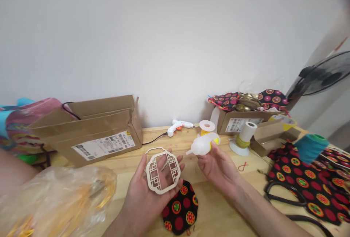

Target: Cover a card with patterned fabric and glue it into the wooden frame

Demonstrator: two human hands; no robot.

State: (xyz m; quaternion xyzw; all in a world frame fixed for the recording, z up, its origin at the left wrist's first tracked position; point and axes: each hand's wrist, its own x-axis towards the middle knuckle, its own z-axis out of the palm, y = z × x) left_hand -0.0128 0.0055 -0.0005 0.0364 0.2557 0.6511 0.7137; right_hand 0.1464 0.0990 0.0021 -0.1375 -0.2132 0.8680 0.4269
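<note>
My left hand [146, 197], palm up, holds a pale lattice frame [164, 191] with scalloped edges and openwork on both sides. A second pale thin outline piece shows behind it, partly hidden by the frame and fingers. In my right hand [221, 169] is a white squeeze bottle [201, 145] with a yellow label, tilted so its thin nozzle points left toward the frame. The two are apart. On the table under my left hand lies a rounded black fabric piece [182, 209] with red and orange flower patterns, its upper left covered by the fingers.
A cardboard box [106, 135] stands at left, beside a clear bag [68, 197] of yellow strands. Behind lie a glue gun [180, 125] and a yellow thread spool [207, 125]. At right are a filled box [232, 124], teal thread cone [311, 147], patterned fabric [303, 178] and black-handled scissors [286, 193].
</note>
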